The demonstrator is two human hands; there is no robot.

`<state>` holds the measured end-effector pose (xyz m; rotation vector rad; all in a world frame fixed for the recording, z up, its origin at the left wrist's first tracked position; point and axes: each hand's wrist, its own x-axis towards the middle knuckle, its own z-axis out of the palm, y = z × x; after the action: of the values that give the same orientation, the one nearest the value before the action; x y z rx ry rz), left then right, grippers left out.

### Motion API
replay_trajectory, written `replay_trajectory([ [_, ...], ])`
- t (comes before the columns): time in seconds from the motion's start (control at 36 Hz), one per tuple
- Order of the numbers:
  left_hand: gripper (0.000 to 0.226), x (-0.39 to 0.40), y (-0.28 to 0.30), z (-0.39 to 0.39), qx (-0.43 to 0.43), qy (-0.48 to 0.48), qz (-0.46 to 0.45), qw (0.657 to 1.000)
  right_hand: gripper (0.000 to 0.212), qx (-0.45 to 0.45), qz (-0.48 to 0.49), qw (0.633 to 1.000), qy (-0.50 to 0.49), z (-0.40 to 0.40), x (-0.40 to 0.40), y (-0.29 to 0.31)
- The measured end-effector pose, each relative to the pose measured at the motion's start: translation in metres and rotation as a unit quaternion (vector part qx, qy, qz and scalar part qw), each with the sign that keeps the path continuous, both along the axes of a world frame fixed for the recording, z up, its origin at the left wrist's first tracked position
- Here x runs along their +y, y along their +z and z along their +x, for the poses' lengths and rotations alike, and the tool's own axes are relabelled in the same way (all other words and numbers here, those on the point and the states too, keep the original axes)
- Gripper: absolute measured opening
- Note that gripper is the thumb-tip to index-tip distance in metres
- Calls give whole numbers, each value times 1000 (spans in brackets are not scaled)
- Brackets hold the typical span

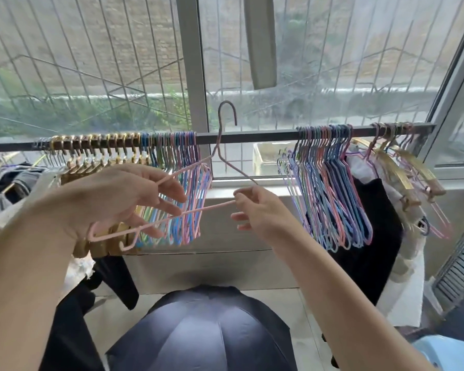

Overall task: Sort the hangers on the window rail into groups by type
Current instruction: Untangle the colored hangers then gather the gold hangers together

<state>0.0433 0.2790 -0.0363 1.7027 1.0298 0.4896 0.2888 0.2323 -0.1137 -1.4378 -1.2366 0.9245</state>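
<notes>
— While both hands hold the pink hanger (169, 218) near the rail (247, 135), where is its hook?

— Above the rail's bare middle stretch, off it. The left hand (118, 199) curls round the left shoulder wire; the right hand (255, 207) pinches the bottom bar's right end.

— Room either side?

— Colored hangers (182, 188) crowd left, beside gold ones (91, 151) — another bunch (330, 188) hangs right.

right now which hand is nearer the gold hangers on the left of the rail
Left. The left hand is right in front of the gold hangers, overlapping them in view, holding the pink hanger. The right hand is further right, beyond the coloured bunch.
</notes>
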Motion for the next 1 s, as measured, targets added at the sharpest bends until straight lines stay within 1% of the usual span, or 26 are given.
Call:
replay_trajectory([
  [0.03,34,-2,1,4,12,9,23,1000,14,9,-14,1000,9,-1,0,-1],
  [0.06,28,-3,-2,10,18,19,27,999,17,23,-29,999,24,-2,1,-2],
  [0.11,25,-11,-9,31,36,34,33,998,24,63,-55,994,64,-9,3,-3],
  [0.17,13,-17,-25,62,91,41,71,992,27,113,-70,986,97,-17,6,1],
  [0.19,10,-18,-32,78,103,41,85,990,29,133,-73,983,100,-19,11,2],
  [0.22,10,-18,-42,95,113,38,120,986,31,140,-78,983,90,-22,17,3],
  [0.25,13,-14,-53,110,123,30,143,982,34,136,-87,984,70,-22,24,4],
  [0.31,18,-8,-66,131,164,4,155,974,31,101,-105,989,17,-19,36,6],
  [0.33,18,-6,-66,133,167,-11,131,977,27,77,-109,991,-5,-16,43,7],
  [0.39,19,-4,-67,134,144,-78,123,979,18,29,-114,992,-43,-5,50,5],
  [0.44,18,-1,-59,126,115,-146,134,973,18,-20,-121,991,-60,7,57,2],
  [0.47,14,8,-59,120,127,-156,155,967,20,-35,-129,989,-63,11,59,-1],
  [0.5,16,22,-59,114,146,-139,190,961,22,-35,-133,988,-65,15,61,-2],
  [0.53,25,39,-57,105,175,-107,239,949,22,-25,-131,989,-69,18,65,-3],
  [0.58,38,74,-48,87,220,-33,331,917,23,-24,-119,988,-92,24,71,-1],
  [0.64,40,105,-36,67,259,20,408,875,26,-71,-108,986,-103,31,78,1],
  [0.69,50,143,-28,46,308,70,453,834,25,-126,-111,979,-112,34,86,4],
  [0.75,61,176,-25,27,370,109,455,803,20,-159,-116,973,-122,40,93,5],
  [0.81,68,205,-23,15,407,124,428,797,20,-205,-118,961,-143,44,101,7],
  [0.89,71,231,-23,8,419,127,398,806,20,-289,-128,938,-145,50,108,8],
  [0.92,72,235,-25,7,425,127,392,806,18,-299,-131,933,-149,54,109,6],
  [1.0,71,249,-35,-1,430,124,397,801,23,-318,-143,923,-162,63,109,-1],
])
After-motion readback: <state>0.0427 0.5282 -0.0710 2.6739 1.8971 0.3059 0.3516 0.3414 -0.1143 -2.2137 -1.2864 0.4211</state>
